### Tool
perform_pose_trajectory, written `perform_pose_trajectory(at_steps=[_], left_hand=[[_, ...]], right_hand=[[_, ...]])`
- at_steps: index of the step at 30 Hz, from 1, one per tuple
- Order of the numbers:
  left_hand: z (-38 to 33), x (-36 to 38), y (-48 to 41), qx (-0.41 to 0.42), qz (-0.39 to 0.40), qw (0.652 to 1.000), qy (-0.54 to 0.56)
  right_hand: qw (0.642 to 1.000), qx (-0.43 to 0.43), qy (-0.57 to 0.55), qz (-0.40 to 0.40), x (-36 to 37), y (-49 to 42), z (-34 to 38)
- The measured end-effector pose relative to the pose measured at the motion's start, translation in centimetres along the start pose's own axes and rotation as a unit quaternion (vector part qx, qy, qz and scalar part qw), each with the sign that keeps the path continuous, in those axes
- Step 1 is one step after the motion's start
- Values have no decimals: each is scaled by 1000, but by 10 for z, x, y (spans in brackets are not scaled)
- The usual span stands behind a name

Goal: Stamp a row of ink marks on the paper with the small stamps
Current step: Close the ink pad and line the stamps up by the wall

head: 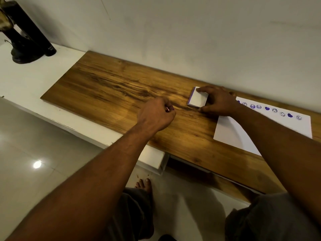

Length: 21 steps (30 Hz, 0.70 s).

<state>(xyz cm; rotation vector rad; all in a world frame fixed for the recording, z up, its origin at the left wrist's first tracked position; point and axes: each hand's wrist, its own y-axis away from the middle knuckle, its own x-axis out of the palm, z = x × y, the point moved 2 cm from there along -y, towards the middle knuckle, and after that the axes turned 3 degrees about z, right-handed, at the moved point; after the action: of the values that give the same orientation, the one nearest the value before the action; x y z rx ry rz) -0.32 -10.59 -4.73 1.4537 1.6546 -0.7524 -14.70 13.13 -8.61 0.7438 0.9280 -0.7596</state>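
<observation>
A white sheet of paper (231, 131) lies at the right of the wooden board (107, 91). Along its far edge runs a row of several purple ink marks (274, 110), round faces and hearts. Left of the paper sits a small white box with a purple edge (197, 100), which looks like the ink pad. My right hand (218, 101) grips this box with fingers over its top and thumb at its near side. My left hand (156, 115) hovers just left of it, fingers curled round a small pale thing, probably a stamp, mostly hidden.
The board rests on a white shelf (34, 84) against a pale wall. A black stand and a dark cylinder (29, 39) occupy the far left corner. Below lie a tiled floor and my bare foot (144, 185).
</observation>
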Motion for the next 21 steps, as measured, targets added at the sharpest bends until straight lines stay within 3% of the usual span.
perform_pose_trajectory(at_steps=[18, 21], left_hand=[[12, -10, -7, -37, -12, 998, 40], [19, -21, -9, -46, -30, 998, 34]], right_hand=[[1000, 14, -12, 3, -2, -1, -6], [996, -25, -8, -82, -7, 4, 6]])
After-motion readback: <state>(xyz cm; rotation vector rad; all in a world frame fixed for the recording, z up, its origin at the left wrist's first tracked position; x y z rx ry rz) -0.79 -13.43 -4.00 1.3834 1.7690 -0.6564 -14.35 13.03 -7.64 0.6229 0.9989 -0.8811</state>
